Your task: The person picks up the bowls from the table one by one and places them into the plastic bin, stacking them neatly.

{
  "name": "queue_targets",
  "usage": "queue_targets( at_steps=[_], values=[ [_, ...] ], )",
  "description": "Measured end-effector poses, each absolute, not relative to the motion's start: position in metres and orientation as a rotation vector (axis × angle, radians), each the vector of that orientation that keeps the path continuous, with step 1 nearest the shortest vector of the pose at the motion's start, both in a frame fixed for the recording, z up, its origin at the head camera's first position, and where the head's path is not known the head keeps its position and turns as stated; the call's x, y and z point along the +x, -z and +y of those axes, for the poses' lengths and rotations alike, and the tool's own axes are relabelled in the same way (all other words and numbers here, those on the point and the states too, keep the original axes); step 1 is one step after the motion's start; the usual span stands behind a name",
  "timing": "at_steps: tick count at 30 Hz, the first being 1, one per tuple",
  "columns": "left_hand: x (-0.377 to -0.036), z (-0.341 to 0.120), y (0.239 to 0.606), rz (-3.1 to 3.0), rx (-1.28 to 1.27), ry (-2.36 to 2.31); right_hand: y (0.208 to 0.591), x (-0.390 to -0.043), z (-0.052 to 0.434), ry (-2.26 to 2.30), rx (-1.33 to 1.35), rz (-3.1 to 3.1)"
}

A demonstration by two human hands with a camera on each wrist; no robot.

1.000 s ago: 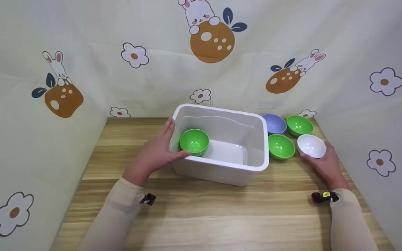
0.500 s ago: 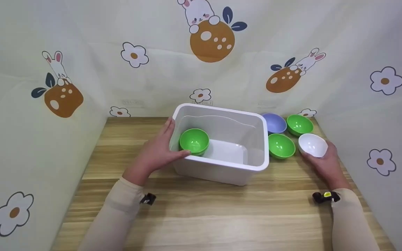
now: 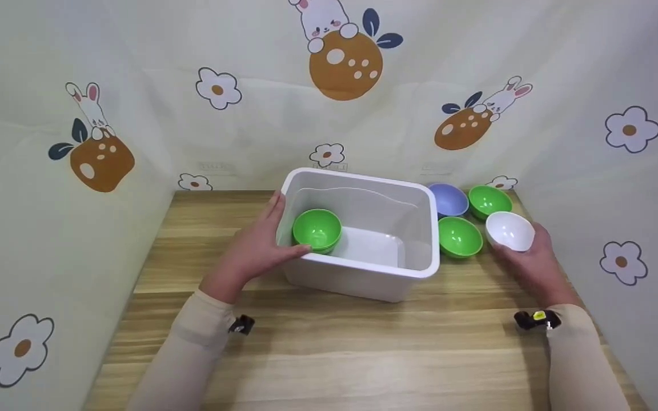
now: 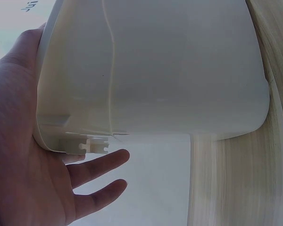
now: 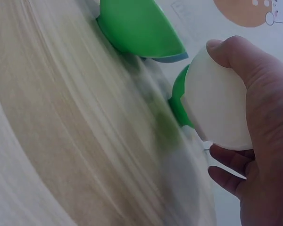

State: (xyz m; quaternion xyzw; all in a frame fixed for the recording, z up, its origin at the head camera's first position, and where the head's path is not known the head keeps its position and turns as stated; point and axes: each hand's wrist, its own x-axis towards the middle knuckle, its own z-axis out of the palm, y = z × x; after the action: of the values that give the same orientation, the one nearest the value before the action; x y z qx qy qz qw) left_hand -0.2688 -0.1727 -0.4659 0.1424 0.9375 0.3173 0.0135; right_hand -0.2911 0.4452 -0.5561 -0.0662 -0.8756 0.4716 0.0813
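Observation:
A white plastic storage bin [image 3: 363, 274] stands on the wooden table. My left hand [image 3: 255, 245] holds its left front corner, the thumb over the front rim and fingers along the left side; in the left wrist view, two fingers [image 4: 101, 167] stick out free of the wall. Inside the bin, at its left end, sits a stack of green bowls [image 3: 317, 228]. My right hand [image 3: 534, 265] grips a white bowl [image 3: 510, 231] by its side. In the right wrist view the white bowl [image 5: 217, 101] is tilted and raised off the tabletop, a shadow beneath it.
Right of the bin, close together, are a blue-purple bowl [image 3: 449, 200], a green bowl [image 3: 490, 201] behind the white one, and another green bowl [image 3: 460, 237] against the bin's side. Patterned cloth walls [image 3: 260, 131] enclose the table [image 3: 334, 354] at back and sides.
The white bowl in my right hand has come up slightly and moved a little toward the back. My left hand and the bin have stayed in place.

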Motion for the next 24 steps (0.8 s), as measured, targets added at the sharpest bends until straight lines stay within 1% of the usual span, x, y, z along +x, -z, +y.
queue_targets(
  at_steps=[11,24],
  values=[
    [-0.268,-0.173,0.466,2.927,0.463,-0.993,0.540,-0.297,0.440,-1.288,-0.018,-2.639],
    [-0.267,-0.173,0.465,2.930,0.477,-1.001,0.513,-0.298,0.426,-1.338,0.038,-2.665]
  ],
)
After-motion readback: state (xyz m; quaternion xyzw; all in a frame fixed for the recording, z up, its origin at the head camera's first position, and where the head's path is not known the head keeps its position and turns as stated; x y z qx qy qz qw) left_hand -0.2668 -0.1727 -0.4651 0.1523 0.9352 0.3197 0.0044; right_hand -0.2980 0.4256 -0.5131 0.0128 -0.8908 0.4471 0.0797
